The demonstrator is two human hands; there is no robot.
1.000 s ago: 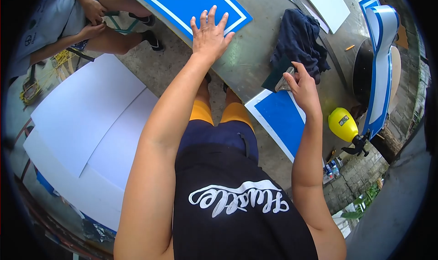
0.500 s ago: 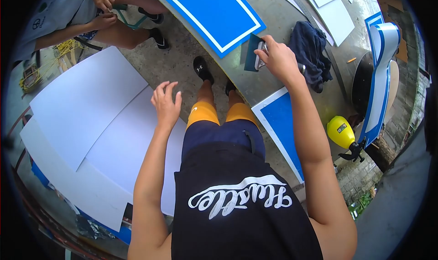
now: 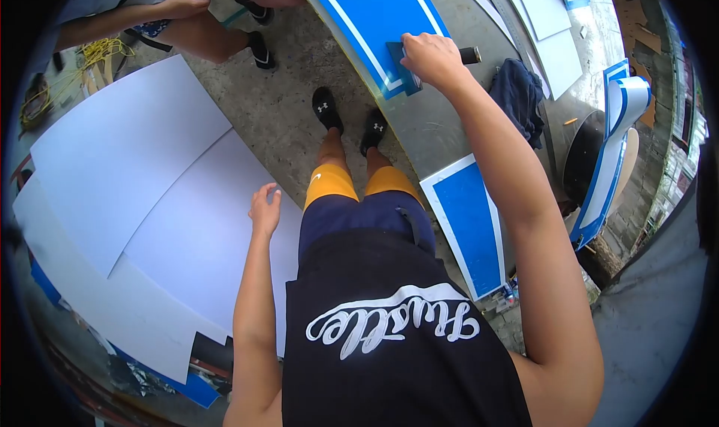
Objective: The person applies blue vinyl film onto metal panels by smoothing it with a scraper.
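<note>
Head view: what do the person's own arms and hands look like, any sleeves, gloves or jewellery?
Both arms are bare from the shoulder down, since the black top with white script lettering is sleeveless. The left hand and the right hand wear no gloves. No watch, bracelet or ring shows on either wrist or on the fingers that are in view.

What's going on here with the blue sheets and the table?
A person stands at a metal table. Their right hand presses a dark squeegee onto the corner of a blue sheet with white stripes. The left hand hangs free above white boards on the floor. Another blue sheet and a dark cloth also lie on the table. Another person is at the top left.
</note>
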